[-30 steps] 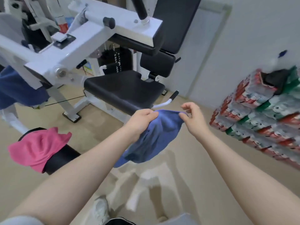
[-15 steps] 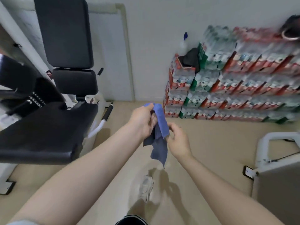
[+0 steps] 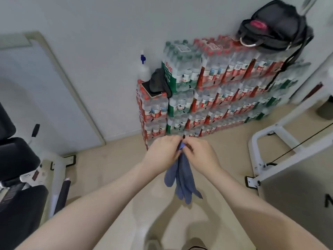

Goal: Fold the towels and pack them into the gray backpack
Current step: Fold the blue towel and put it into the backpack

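A blue towel [image 3: 180,179] hangs in folds below my two hands, in mid-air over the beige floor. My left hand [image 3: 163,151] and my right hand [image 3: 199,156] meet at its top edge and both pinch it, fingertips close together. The dark gray backpack [image 3: 275,24] sits open on top of the stacked water-bottle cases at the upper right, with something pink showing in its mouth.
Shrink-wrapped bottle cases [image 3: 216,91] are stacked against the wall; a phone [image 3: 150,90], a dark cloth and a spray bottle [image 3: 143,69] rest on the lower stack. A black gym seat [image 3: 16,159] stands left, a white machine frame [image 3: 270,139] right.
My view has swung right from the gym machine toward the bottle stack and backpack. My hands have come together at the towel's top edge, and the towel now hangs narrow and doubled.
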